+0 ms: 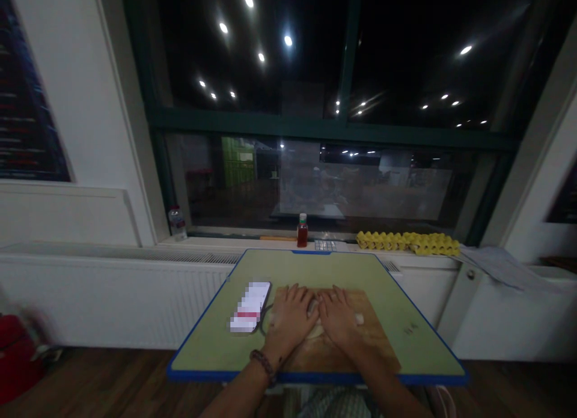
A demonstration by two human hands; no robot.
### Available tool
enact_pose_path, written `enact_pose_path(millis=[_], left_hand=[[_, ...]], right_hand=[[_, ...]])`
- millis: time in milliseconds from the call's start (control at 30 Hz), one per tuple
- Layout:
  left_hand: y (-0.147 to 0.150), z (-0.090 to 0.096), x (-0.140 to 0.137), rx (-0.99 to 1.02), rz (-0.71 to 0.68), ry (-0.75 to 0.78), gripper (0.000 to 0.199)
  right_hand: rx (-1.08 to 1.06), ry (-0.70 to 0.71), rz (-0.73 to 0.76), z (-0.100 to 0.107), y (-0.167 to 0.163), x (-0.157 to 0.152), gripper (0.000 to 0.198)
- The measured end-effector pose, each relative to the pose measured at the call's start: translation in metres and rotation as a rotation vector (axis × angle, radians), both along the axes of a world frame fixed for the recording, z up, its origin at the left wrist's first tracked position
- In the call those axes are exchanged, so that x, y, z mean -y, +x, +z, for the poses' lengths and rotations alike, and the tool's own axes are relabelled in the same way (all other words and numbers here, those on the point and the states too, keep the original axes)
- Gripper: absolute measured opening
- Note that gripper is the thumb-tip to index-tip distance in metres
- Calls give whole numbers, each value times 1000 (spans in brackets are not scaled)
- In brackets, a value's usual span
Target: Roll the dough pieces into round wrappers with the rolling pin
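My left hand (pixel 295 313) lies palm down on a wooden board (pixel 378 346), its fingers stretched forward. Beside it my right hand (pixel 337 313) rests the same way, fingers extended, and the two thumbs nearly meet. Under and between the palms shows something pale and flattish, like dough (pixel 317 331); most of it is hidden by the hands. A small whitish end (pixel 359 318) sticks out to the right of my right hand; whether it belongs to the same piece I cannot tell. A dark beaded bracelet (pixel 262 365) circles my left wrist.
The board lies on a green table (pixel 216 346) with a blue edge. Left of it is a lit phone (pixel 250 307) with a dark cable. On the windowsill stand a red-brown bottle (pixel 302 232), a clear bottle (pixel 177 223) and yellow egg trays (pixel 406 242).
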State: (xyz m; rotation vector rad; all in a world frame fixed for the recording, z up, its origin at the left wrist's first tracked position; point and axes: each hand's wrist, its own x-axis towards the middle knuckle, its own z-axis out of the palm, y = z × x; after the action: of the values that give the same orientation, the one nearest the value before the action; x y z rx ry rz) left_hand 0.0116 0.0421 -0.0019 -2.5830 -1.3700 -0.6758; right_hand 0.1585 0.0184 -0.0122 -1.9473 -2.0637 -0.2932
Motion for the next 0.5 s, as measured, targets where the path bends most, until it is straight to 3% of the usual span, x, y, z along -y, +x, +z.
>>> enact_pose_path(millis=[233, 500], left_hand=[[-4, -4, 1, 26, -52, 10, 37], [13, 3, -32, -11, 126, -79, 42]], right_hand=[[-22, 33, 15, -4, 0, 5, 44], [-104, 37, -99, 12, 0, -33, 43]])
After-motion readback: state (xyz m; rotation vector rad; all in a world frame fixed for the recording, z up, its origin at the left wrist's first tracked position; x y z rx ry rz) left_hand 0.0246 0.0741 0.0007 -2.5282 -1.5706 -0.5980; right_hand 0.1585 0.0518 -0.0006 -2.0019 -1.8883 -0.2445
